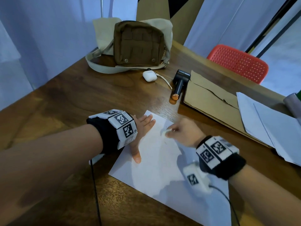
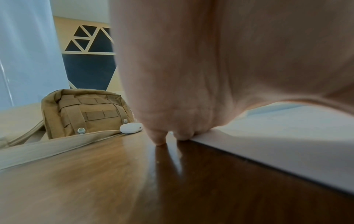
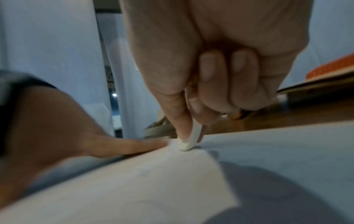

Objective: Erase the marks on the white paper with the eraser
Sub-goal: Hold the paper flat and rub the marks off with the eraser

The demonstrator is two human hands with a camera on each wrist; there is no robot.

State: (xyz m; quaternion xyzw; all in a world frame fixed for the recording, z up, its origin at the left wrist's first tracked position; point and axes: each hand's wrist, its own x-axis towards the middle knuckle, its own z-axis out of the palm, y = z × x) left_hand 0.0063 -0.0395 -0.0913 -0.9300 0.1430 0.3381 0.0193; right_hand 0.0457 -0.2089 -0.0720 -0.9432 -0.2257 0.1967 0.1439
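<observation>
- Left hand [image 1: 143,128] is lying flat, fingers straight, thumb splayed toward the person, pressing the left edge of the white paper [image 1: 156,165]; in the left wrist view the fingertips [image 2: 182,136] are sitting right at the sheet's edge, partly on the table [image 1: 65,98].
- Risk: that hold is covering only the left margin. A hard stroke away from it is likely buckling or creasing the sheet, or tearing it.
- Right hand [image 1: 184,132] is pinching the eraser [image 3: 188,141] between thumb and forefinger, other fingers curled in; the eraser's tip is touching the paper in its upper part, just right of the left fingers.
- Risk: the eraser is showing only a small worn tip below the fingers, so it may slip out of the pinch, or a nail may be scraping the sheet.
- Marks [image 1: 165,142]: faint, too small to count reliably; some may be getting missed.
- Count, left to right: one brown bag [image 1: 138,43], one white earbud case [image 1: 149,76], one eraser, one task sheet, one dark handheld gadget [image 1: 179,84], one cardboard piece [image 1: 211,98], one red chair [image 1: 239,62], a stack of other papers [image 1: 268,128] (number unclear).
</observation>
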